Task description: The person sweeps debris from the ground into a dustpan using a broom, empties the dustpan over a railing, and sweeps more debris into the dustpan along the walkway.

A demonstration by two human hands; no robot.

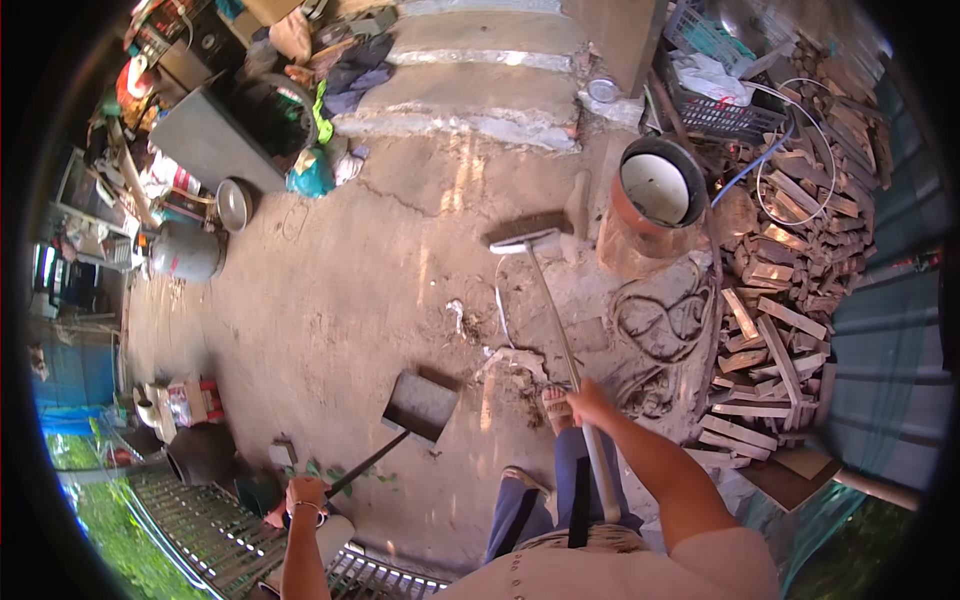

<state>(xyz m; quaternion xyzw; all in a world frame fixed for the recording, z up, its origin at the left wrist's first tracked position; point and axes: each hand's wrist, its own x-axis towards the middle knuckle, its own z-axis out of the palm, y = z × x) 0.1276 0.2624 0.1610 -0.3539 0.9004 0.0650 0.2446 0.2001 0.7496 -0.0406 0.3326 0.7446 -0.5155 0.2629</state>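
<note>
My right hand [590,402] is closed round the long handle of a push broom [548,290], whose head rests on the dirt floor ahead of me. Down at the left, my left hand [306,492] grips the dark handle of a long-handled dustpan [422,406]. The grey pan lies at floor level, well apart from the broom head. Between the two tools is loose debris [512,358] with pale scraps, close to my sandalled foot.
Split firewood [790,320] is heaped along the right, beside a red-brown bucket [655,190]. Rope [665,320] lies coiled near it. Concrete steps [470,75] rise ahead. A gas cylinder [190,252] and clutter stand at the left, with a slatted bamboo bench [210,520] below.
</note>
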